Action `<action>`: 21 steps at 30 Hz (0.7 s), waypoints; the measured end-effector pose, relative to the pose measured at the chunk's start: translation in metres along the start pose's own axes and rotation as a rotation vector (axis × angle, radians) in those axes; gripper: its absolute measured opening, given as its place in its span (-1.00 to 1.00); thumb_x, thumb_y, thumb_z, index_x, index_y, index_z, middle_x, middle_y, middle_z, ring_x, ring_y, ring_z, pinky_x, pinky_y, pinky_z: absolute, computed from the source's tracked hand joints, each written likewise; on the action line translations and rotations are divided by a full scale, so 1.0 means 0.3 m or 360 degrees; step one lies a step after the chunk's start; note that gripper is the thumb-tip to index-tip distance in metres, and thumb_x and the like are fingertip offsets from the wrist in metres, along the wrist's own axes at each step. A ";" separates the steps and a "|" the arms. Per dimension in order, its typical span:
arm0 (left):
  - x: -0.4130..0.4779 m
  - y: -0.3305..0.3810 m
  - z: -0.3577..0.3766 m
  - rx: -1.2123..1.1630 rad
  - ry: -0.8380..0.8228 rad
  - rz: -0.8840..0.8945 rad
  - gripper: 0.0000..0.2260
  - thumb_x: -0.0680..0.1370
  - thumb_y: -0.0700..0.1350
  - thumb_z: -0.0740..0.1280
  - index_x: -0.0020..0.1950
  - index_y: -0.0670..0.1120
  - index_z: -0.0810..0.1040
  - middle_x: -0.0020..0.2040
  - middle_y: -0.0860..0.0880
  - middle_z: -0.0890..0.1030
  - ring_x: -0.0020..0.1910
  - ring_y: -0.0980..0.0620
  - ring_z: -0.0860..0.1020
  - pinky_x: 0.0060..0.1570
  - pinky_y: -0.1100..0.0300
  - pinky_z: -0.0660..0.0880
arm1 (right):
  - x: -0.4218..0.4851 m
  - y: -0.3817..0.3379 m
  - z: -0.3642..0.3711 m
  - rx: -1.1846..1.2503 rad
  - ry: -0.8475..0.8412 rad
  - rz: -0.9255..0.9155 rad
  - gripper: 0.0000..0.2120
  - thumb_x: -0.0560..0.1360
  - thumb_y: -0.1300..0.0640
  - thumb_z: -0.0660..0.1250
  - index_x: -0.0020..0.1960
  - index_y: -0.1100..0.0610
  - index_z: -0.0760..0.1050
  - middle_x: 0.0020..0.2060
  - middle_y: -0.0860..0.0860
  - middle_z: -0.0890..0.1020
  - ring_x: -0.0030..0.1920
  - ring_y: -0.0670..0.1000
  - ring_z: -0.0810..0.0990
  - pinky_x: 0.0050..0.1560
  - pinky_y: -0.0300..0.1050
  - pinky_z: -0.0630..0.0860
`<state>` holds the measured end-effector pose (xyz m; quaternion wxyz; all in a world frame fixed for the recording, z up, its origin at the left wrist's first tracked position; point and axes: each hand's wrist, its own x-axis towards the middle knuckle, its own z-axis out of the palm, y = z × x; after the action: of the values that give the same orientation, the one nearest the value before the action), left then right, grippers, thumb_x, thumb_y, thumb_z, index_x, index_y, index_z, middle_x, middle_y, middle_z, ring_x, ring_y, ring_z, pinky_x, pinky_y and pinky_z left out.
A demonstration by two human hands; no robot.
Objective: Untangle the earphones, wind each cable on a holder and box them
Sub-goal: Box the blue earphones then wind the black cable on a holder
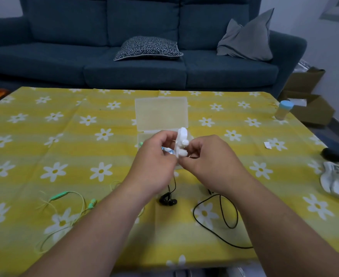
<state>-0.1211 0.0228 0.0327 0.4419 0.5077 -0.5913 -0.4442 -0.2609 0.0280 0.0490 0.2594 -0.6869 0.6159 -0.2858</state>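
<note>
Pinching white holder (181,141) from both sides, left grip (154,158) and right grip (210,158) curled round it (black earphones (167,200) just below).

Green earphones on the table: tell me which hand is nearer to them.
Left. The left hand, holding the white holder, is raised up and right of the green earphones; the right hand sits farther right, on the holder's other side.

Dim, soft light — blurred, warped edges

Box base (141,138) largely hidden, black earphones (167,199) partly hidden
</note>
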 end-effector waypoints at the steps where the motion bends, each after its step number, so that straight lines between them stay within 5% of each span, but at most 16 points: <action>1: -0.001 0.004 0.000 -0.0058 -0.0060 -0.0016 -0.65 0.41 -0.30 0.29 0.10 0.03 0.61 -0.12 0.14 0.65 -0.24 0.09 0.54 -0.25 0.19 0.51 | 0.000 0.003 -0.001 -0.0043 0.0006 -0.0013 -0.67 0.45 0.08 0.44 -0.46 0.01 0.45 -0.57 -0.14 0.43 -0.51 -0.10 0.33 -0.47 -0.24 0.24; 6: -0.002 -0.011 -0.009 -0.0217 -0.0172 -0.0205 -0.79 0.44 -0.11 0.49 0.05 -0.10 0.61 -0.16 -0.06 0.63 -0.27 -0.01 0.56 -0.18 0.09 0.55 | -0.006 0.006 -0.012 -0.0031 -0.0117 -0.0031 -0.74 0.40 0.11 0.47 -0.41 0.05 0.50 -0.58 -0.11 0.40 -0.52 -0.11 0.31 -0.48 -0.29 0.24; 9: 0.003 -0.014 -0.012 -0.0278 0.0014 -0.0178 -0.92 0.53 -0.19 0.43 -0.01 -0.14 0.60 -0.11 -0.22 0.67 -0.17 -0.19 0.64 -0.05 -0.09 0.61 | -0.011 -0.012 -0.024 0.0217 -0.0235 -0.0042 -0.99 0.41 0.17 0.47 -0.19 0.09 0.67 -0.52 -0.13 0.41 -0.46 -0.09 0.32 -0.40 -0.19 0.30; 13: 0.044 -0.007 -0.063 -0.0712 0.0387 -0.0235 -0.92 0.54 -0.28 0.38 -0.05 -0.11 0.55 -0.27 -0.08 0.63 -0.29 0.03 0.61 -0.17 0.18 0.61 | -0.005 -0.021 -0.057 0.0301 -0.0240 0.0088 -0.69 0.51 0.37 0.27 0.11 0.06 0.62 -0.30 -0.06 0.70 -0.48 -0.09 0.46 -0.39 -0.15 0.45; 16: 0.054 -0.014 -0.083 -0.0941 0.0469 -0.0365 -0.93 0.55 -0.27 0.38 -0.05 -0.12 0.53 -0.40 0.00 0.60 -0.36 0.05 0.59 -0.26 0.23 0.61 | -0.005 -0.015 -0.056 0.0111 -0.0334 0.0144 -0.68 0.54 0.37 0.20 0.07 0.03 0.61 -0.24 -0.08 0.72 -0.45 -0.05 0.59 -0.35 -0.14 0.50; 21: 0.037 -0.021 -0.053 -0.0736 0.0433 -0.0336 -0.80 0.53 -0.24 0.42 0.12 -0.13 0.51 -0.39 0.02 0.63 -0.34 0.04 0.60 -0.26 0.17 0.60 | -0.012 -0.017 -0.021 -0.0157 -0.0491 0.0059 -0.75 0.56 0.25 0.25 -0.02 -0.06 0.62 -0.28 -0.13 0.70 -0.39 -0.11 0.67 -0.26 -0.10 0.61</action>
<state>-0.1053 0.0101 0.0308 0.5727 0.5071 -0.3534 -0.5385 -0.2623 0.0321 0.0568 0.3219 -0.7230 0.5946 -0.1416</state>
